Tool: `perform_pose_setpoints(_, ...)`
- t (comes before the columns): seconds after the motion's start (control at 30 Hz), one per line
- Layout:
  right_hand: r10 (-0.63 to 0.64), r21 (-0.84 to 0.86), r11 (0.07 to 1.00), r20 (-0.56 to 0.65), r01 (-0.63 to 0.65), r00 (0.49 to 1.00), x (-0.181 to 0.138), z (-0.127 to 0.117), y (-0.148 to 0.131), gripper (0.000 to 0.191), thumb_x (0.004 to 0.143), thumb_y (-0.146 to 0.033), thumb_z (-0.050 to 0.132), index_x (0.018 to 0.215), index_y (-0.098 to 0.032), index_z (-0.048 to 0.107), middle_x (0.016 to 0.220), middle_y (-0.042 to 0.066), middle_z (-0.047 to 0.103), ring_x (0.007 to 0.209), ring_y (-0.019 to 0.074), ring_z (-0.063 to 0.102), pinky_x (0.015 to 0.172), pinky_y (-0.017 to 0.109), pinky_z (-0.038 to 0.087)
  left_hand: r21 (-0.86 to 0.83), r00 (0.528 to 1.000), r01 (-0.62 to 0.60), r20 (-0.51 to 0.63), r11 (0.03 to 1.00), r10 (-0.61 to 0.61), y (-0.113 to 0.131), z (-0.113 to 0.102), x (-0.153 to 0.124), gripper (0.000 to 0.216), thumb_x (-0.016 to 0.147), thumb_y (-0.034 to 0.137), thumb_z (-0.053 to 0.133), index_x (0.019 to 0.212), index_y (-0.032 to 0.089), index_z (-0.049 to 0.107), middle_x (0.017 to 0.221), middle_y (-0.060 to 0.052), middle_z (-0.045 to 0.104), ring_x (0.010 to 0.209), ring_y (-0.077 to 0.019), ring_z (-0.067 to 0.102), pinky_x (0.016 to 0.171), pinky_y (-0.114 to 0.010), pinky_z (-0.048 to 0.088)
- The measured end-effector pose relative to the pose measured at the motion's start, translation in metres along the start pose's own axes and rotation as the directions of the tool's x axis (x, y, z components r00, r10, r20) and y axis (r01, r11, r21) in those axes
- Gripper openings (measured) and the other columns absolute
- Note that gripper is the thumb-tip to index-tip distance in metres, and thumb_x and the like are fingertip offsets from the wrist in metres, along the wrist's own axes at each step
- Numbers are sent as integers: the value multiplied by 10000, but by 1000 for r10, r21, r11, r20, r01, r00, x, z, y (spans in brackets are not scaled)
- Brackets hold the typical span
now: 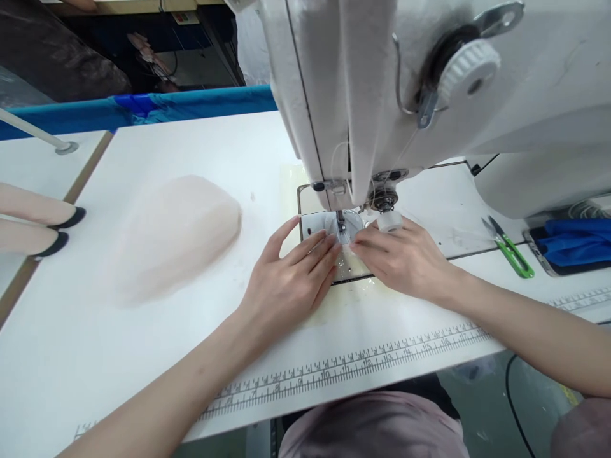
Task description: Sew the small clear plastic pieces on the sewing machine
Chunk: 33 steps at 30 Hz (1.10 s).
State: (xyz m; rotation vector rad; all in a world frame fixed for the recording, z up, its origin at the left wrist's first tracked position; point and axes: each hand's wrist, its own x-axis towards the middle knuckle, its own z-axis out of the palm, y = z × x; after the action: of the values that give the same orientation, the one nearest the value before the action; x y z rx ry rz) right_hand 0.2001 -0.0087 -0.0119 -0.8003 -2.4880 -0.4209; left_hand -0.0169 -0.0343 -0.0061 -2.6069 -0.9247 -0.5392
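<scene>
My left hand (pixel 293 277) lies on the sewing machine's metal plate (pixel 356 270), fingers stretched out toward the presser foot (pixel 340 221). Close by on the right, my right hand (pixel 403 257) has its thumb and fingers pinched together beside the foot. A small, clear-looking bit shows between the fingertips of both hands, too small to name. The sewing machine (pixel 324 95) rises directly above, its needle area partly hidden. To the left of my left hand, a sheer beige piece of fabric (pixel 191 235) rests on the white table.
Green-handled thread snips (pixel 513 251) lie right of the machine, beside a dark phone-like tray (pixel 544 251) with blue cloth (pixel 580 242). Two beige tubes with black ends (pixel 41 219) reach in at left. A printed ruler (pixel 344 370) runs along the front edge.
</scene>
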Motion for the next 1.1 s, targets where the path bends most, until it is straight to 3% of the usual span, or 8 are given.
perform_pose_setpoints(0.17, -14, 2, 1000, 2, 14, 1000, 0, -4, -1, 220, 900, -86, 499, 856, -168, 698, 877, 12, 721, 757, 130, 579, 689, 307, 373, 20, 1000, 23, 20, 1000, -24, 1, -2, 0, 273, 921, 201, 514, 1174, 207, 617, 1119, -42, 718, 1087, -219, 658, 1070, -540, 440)
perform_pose_setpoints(0.53, -13, -32, 999, -9, 13, 1000, 1, -3, 0, 214, 906, -110, 510, 853, -181, 705, 894, -8, 727, 736, 130, 566, 675, 301, 369, -22, 999, 29, 20, 999, -28, -3, 2, 2, 273, 920, 199, 522, 1178, 155, 601, 1115, -89, 716, 1083, -229, 661, 1107, -584, 394)
perform_pose_setpoints(0.77, 11, -43, 999, 26, -10, 1000, 2, -1, 0, 239, 916, -113, 479, 899, -168, 711, 936, 13, 729, 797, 149, 585, 716, 302, 384, -35, 992, 115, 51, 993, -113, -7, 7, 2, 304, 946, 234, 449, 1209, 175, 589, 1168, -40, 699, 1128, -225, 636, 1206, -553, 248)
perform_pose_setpoints(0.93, 17, 56, 998, 27, -18, 1000, -1, -3, -1, 223, 903, -134, 500, 967, -162, 712, 1011, 30, 728, 858, 169, 606, 775, 329, 407, 61, 998, 54, 10, 997, -55, -7, 10, 2, 334, 942, 258, 495, 1250, 144, 561, 1202, -83, 677, 1110, -253, 644, 1102, -590, 364)
perform_pose_setpoints(1.1, 15, 55, 998, 40, -17, 999, -2, -4, 0, 237, 915, -152, 486, 984, -169, 712, 1038, 25, 728, 879, 176, 619, 822, 348, 420, 68, 999, 46, -24, 997, -45, -8, 12, 3, 323, 931, 264, 532, 1210, 114, 593, 1174, -91, 690, 1089, -261, 652, 1093, -561, 342)
